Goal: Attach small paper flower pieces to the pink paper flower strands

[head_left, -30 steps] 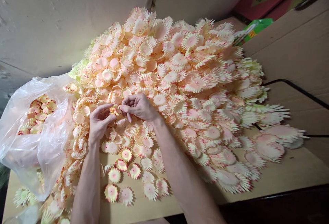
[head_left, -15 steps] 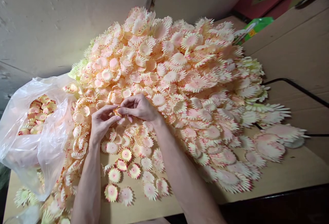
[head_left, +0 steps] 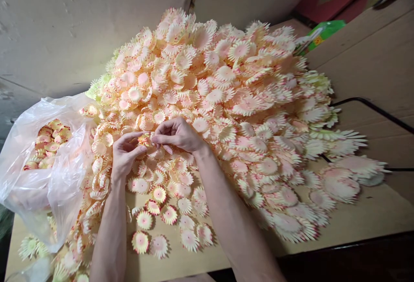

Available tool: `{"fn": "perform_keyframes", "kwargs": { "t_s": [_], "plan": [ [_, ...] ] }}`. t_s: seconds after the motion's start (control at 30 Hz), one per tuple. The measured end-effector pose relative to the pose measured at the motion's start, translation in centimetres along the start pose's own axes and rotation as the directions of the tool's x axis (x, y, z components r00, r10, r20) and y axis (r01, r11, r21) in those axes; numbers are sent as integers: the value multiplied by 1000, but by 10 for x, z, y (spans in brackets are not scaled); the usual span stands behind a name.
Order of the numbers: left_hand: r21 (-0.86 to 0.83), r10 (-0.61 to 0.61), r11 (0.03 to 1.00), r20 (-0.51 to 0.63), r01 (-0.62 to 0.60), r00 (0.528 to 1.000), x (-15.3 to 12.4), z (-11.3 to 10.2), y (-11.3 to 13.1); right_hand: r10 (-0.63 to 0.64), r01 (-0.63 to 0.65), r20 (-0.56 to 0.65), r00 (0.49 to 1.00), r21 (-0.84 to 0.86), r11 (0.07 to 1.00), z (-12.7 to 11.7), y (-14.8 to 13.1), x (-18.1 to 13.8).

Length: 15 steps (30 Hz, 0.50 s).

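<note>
A small yellow artificial flower piece [head_left: 144, 139] with red-tipped petals is held between my two hands, above the front of the heap. My left hand [head_left: 125, 155] pinches its left side between thumb and fingers. At its right edge my right hand [head_left: 181, 136] has thumb and forefinger pressed together on the petals; the exact grip is too small to make out. Loose flower pieces [head_left: 144, 220], pale with pink centres and red edges, lie on the table between my forearms. Behind my hands rises a big heap of pale pink and cream flower pieces [head_left: 215, 96].
A translucent plastic bag [head_left: 64, 191] at the left holds several yellow and red flower pieces [head_left: 51, 142]. The wooden table [head_left: 365, 217] ends at a front edge near me. Cardboard [head_left: 371, 57], a black bent rod [head_left: 381, 111] and a green packet [head_left: 326, 34] are at the right.
My hands have drawn slightly apart, the left one shifting a little left. The flower piece between them now shows more fully. The heap and bag look the same.
</note>
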State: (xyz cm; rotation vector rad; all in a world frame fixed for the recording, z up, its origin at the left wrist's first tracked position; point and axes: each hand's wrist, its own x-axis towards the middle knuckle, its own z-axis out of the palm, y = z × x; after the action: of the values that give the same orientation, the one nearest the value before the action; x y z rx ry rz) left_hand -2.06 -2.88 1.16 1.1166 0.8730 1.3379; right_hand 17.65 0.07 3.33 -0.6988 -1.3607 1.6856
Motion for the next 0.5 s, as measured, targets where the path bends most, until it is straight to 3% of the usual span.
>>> {"fn": "perform_keyframes", "kwargs": {
  "t_s": [0.23,0.5],
  "plan": [
    [164,64,984,38,-70,997,1,4,0,5,-20,-117,993,-127,992,4,7,4],
    [189,97,975,121,-119,988,3,4,-4,34,-53,-100,994,-195,979,7,6,4]
  ]
}}
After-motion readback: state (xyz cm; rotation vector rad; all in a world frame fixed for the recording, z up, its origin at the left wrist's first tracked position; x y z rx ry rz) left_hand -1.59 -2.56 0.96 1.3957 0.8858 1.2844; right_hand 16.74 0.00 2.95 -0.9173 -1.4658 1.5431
